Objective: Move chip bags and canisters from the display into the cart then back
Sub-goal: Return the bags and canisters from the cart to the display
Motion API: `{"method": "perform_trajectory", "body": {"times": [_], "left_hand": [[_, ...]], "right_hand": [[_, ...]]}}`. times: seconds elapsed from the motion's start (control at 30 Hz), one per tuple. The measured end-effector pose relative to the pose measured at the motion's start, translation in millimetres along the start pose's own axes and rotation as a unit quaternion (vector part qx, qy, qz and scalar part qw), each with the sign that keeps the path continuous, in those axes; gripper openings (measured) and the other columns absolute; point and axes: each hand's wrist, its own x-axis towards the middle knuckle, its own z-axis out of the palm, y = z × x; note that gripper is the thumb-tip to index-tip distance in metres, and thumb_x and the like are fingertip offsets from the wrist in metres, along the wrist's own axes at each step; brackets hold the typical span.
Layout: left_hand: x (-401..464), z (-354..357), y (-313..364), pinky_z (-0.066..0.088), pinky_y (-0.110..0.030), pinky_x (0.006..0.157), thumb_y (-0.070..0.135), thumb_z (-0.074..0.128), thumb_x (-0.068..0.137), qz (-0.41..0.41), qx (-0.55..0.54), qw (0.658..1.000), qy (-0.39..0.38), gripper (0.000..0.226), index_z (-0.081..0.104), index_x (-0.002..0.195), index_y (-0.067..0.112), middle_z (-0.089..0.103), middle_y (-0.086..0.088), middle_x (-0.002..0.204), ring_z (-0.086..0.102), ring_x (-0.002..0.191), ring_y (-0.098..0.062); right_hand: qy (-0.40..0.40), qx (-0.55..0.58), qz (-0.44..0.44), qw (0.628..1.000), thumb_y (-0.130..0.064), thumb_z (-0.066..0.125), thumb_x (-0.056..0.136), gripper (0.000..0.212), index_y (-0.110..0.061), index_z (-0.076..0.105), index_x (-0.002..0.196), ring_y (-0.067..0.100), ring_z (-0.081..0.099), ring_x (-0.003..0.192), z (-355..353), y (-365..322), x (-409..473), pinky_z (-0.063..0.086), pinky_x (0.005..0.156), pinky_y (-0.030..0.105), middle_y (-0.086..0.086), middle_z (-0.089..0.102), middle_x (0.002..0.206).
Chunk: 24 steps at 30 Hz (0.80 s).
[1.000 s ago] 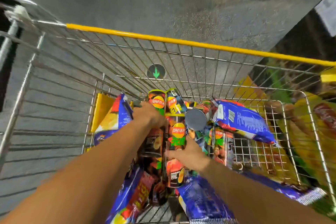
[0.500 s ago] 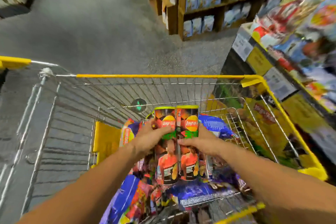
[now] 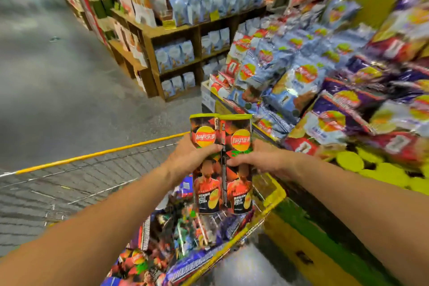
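Above the shopping cart (image 3: 97,154), a store aisle: grey speckled floor (image 3: 58,81) beyond the cart's yellow rim, wooden shelving (image 3: 176,30) with pale blue packets further off. Just beside the cart, on its right, a chip display (image 3: 325,90) piled with blue, purple and red Lay's bags; yellow canister lids (image 3: 350,161) show at its near edge. View is motion-blurred at the margins.

Two Lay's canisters held upright, side by side and touching, over the cart's right half. Left canister (image 3: 205,162): left hand (image 3: 185,158) wraps it from the outside, thumb across the front just below the logo. Right canister (image 3: 239,165): right hand (image 3: 264,161) wraps it likewise, fingers curled over the front at mid-height. Each grip is closed firmly around its own canister; the fingers behind are hidden.

Under the canisters, inside the cart, loose chip bags (image 3: 185,234) lie jumbled, blue and red among them.
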Motion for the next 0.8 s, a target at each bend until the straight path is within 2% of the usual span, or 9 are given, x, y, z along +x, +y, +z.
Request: {"method": "perform_trajectory", "body": {"times": [0.1,0.2,0.27,0.37,0.47,0.5,0.57,0.63,0.8], "left_hand": [[3.5,53.8,31.8,0.054,-0.021,0.062,0.024,0.085,0.074,0.039,0.032,0.998,0.025,0.039,0.058,0.100,0.022,0.069,0.005,0.088,0.068,0.076,-0.011],[-1.7,104.6,57.2,0.055,-0.022,0.054,0.021,0.085,0.074,0.066,0.027,0.997,-0.004,0.045,0.056,0.108,0.017,0.069,0.003,0.085,0.068,0.064,-0.011],[-7.9,141.3,73.5,0.060,-0.027,0.059,0.020,0.086,0.072,0.080,0.022,0.995,-0.046,0.046,0.057,0.109,0.017,0.073,-0.002,0.089,0.071,0.068,-0.010],[-9.7,192.0,92.0,0.061,-0.027,0.068,0.018,0.088,0.071,0.122,0.017,0.988,-0.090,0.043,0.060,0.103,0.026,0.075,0.001,0.094,0.072,0.080,-0.008],[-11.9,238.2,112.3,0.060,-0.033,0.079,0.023,0.088,0.071,0.151,0.027,0.980,-0.124,0.048,0.062,0.111,0.026,0.076,0.004,0.099,0.072,0.092,-0.012],[-13.6,255.7,119.9,0.060,-0.031,0.077,0.023,0.087,0.072,0.163,0.028,0.977,-0.133,0.049,0.062,0.113,0.024,0.076,0.004,0.099,0.072,0.091,-0.011],[-17.3,287.5,135.6,0.059,-0.026,0.073,0.024,0.087,0.072,0.182,0.033,0.973,-0.140,0.051,0.061,0.116,0.021,0.074,0.003,0.101,0.071,0.089,-0.010],[-17.7,314.7,148.4,0.058,-0.030,0.079,0.031,0.087,0.071,0.198,0.053,0.967,-0.150,0.057,0.058,0.119,0.023,0.072,0.005,0.105,0.069,0.093,-0.009],[-14.4,375.5,172.5,0.054,-0.039,0.092,0.042,0.086,0.069,0.207,0.085,0.959,-0.177,0.064,0.055,0.122,0.023,0.068,0.008,0.110,0.065,0.101,-0.011]], "right_hand": [[0.035,0.009,-0.016,0.999,-0.024,0.082,0.080,0.028,-0.018,0.065,0.101,0.024,0.066,0.075,-51.6,14.6,-37.4,0.052,0.071,0.035,0.019,0.073,0.090],[0.077,0.030,-0.026,0.996,-0.029,0.084,0.077,0.033,-0.017,0.067,0.102,0.014,0.064,0.055,-94.7,33.3,-74.0,0.049,0.051,0.024,0.012,0.071,0.076],[0.108,0.035,-0.029,0.993,-0.037,0.085,0.075,0.035,-0.022,0.067,0.101,0.016,0.066,0.063,-124.2,47.8,-102.0,0.043,0.056,0.025,0.008,0.073,0.076],[0.171,0.040,-0.036,0.984,-0.040,0.086,0.072,0.036,-0.030,0.067,0.102,0.013,0.068,0.085,-166.4,67.9,-143.1,0.048,0.066,0.026,-0.005,0.076,0.088],[0.223,0.039,-0.030,0.973,-0.051,0.090,0.060,0.064,-0.029,0.065,0.114,0.016,0.066,0.101,-201.5,85.7,-175.1,0.051,0.074,0.029,-0.006,0.073,0.104],[0.239,0.043,-0.026,0.970,-0.055,0.091,0.055,0.073,-0.028,0.064,0.118,0.017,0.065,0.103,-213.1,91.4,-188.2,0.052,0.074,0.029,-0.005,0.072,0.108],[0.274,0.055,-0.030,0.960,-0.050,0.091,0.059,0.070,-0.027,0.062,0.119,0.015,0.066,0.101,-235.6,104.2,-210.7,0.054,0.074,0.030,-0.006,0.072,0.107],[0.296,0.059,-0.037,0.953,-0.045,0.090,0.064,0.062,-0.028,0.062,0.116,0.014,0.066,0.098,-253.6,113.1,-232.5,0.053,0.071,0.029,-0.007,0.072,0.105],[0.351,0.085,-0.022,0.932,-0.047,0.089,0.063,0.072,-0.031,0.057,0.125,0.013,0.063,0.103,-292.9,138.8,-269.6,0.050,0.068,0.031,-0.011,0.067,0.115]]}}
